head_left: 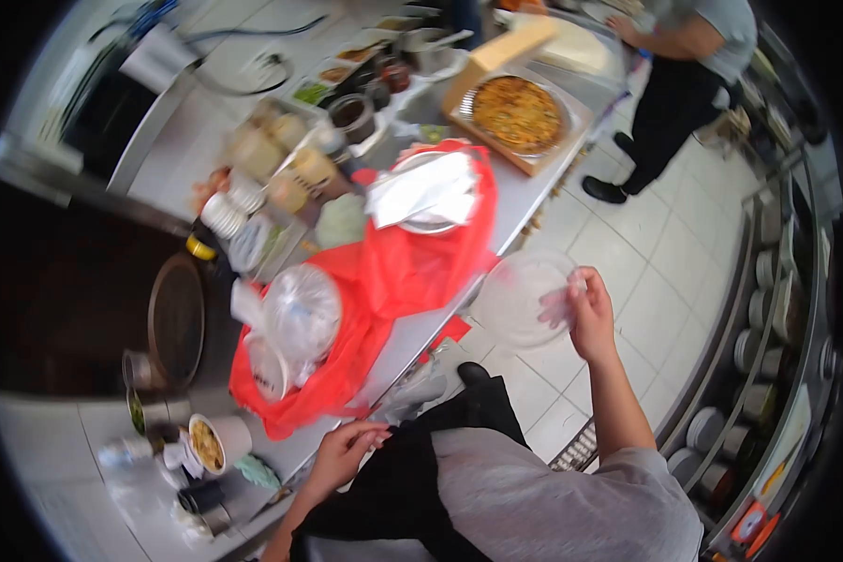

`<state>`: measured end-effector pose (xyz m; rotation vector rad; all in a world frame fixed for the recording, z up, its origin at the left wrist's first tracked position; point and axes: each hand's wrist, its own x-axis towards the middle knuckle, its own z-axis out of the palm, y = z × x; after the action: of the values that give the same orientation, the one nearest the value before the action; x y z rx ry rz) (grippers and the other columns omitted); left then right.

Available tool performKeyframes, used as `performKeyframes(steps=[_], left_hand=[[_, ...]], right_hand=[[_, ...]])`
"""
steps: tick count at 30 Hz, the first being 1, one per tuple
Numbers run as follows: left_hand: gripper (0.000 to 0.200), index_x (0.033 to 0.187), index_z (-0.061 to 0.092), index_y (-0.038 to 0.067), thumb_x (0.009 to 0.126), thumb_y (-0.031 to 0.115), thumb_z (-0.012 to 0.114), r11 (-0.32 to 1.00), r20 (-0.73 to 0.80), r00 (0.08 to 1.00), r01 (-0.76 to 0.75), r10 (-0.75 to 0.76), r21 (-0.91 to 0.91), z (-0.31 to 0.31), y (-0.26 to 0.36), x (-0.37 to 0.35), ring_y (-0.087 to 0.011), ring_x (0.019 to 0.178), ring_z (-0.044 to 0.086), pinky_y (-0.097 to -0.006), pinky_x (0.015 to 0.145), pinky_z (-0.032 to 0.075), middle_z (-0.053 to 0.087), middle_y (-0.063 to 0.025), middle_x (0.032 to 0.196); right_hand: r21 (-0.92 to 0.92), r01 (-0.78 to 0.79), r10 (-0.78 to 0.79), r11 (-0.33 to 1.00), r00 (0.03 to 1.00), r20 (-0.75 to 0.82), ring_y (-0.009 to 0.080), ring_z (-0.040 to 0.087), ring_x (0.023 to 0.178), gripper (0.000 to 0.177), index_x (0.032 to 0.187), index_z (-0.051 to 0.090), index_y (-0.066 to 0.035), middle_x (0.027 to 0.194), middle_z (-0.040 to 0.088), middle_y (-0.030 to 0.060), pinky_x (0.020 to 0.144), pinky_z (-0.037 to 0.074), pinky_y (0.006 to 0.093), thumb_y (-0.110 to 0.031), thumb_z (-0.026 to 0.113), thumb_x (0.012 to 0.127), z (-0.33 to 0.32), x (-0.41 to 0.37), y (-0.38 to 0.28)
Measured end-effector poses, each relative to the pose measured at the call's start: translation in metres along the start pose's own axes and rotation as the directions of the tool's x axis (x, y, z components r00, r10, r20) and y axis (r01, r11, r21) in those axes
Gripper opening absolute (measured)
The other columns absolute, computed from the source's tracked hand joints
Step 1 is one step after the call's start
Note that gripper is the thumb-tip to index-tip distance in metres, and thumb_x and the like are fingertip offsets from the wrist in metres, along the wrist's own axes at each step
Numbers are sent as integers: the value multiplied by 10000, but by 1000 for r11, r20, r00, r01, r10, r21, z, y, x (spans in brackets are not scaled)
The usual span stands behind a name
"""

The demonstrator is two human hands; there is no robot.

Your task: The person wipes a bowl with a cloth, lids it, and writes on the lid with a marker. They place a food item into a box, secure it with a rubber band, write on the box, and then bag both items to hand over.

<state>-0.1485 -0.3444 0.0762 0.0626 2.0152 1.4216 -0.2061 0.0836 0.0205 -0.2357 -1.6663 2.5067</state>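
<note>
My right hand grips the edge of a round clear plastic lid, held over the tiled floor beside the counter. Near the counter's front edge is my left hand, its fingers curled and slightly blurred; whether they hold anything is too unclear to tell. Red plastic bags lie spread on the counter. On them, at the near end, rest a knotted clear bag and a white tub. Farther along, white napkins lie over a round container.
An open box holds a pizza on the counter. Behind the bags stand stacked cups and sauce tubs. Another person stands at the upper right. Shelves with containers line the right side.
</note>
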Motion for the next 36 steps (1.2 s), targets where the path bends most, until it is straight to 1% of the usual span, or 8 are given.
performKeyframes(steps=[5,9,12,15,19,24,29,36], left_hand=[[495,1497,267,77,1035,142,434,483,-15,997,-48,71,-875,-29,55,-45,-191,1045,625,-304,906,490,594,-137,1255],[549,1515,222,84,1017,86,452,507,-506,861,-457,47,-731,-79,16,-124,-172,1005,626,-291,883,495,602,-124,1227],[594,1516,197,83,992,31,472,679,-622,758,-563,196,-472,-116,-45,-182,-174,1027,622,-307,878,511,603,-119,1215],[564,1483,259,75,972,-33,472,826,-662,716,-500,224,-261,-124,-92,-224,-142,895,637,-269,817,499,610,-111,1189],[489,1455,341,69,988,2,470,860,-806,571,-480,154,-175,-144,-151,-247,-103,898,588,-242,803,471,603,-71,1123],[363,1372,492,54,1012,73,452,793,-966,241,-569,-95,-219,-208,-219,-233,-73,824,535,-228,741,451,602,-37,1054],[339,1326,551,26,1004,70,457,581,-907,255,-702,-334,-412,-275,-222,-208,-85,794,536,-225,738,454,616,-28,1011],[296,1247,597,-8,982,68,487,725,-923,267,-572,-278,-384,-283,-234,-175,-181,1036,583,-282,908,460,597,-110,1143]], right_hand=[[-283,832,-385,477,488,784,367,389,1367,110,867,726,-187,1284,629,78,1083,333,491,-159,743,762,184,-58,-32],[-92,878,-401,470,305,864,377,311,1413,172,883,770,-211,1430,499,112,1137,249,506,-110,713,757,297,-106,24],[-130,630,-227,766,454,862,341,302,1423,257,1056,720,-160,1454,449,157,1143,249,469,-41,630,847,364,-133,62],[-98,-90,133,991,717,685,200,523,1181,424,1396,389,-96,1253,555,118,987,437,365,-48,487,986,430,-164,113],[-331,21,229,943,680,696,113,515,602,350,1325,450,-93,852,561,13,561,452,290,-80,521,982,505,-193,163],[-143,746,-310,650,432,847,292,638,816,281,1203,556,-45,915,611,162,701,494,367,-17,534,925,617,-197,195],[-412,820,-92,398,483,871,383,625,953,259,1097,652,-38,1011,631,206,842,496,434,-16,543,863,700,-160,206],[-431,845,78,316,429,900,372,622,945,255,1090,679,-81,1084,613,211,859,494,457,-56,521,891,669,-116,216]])
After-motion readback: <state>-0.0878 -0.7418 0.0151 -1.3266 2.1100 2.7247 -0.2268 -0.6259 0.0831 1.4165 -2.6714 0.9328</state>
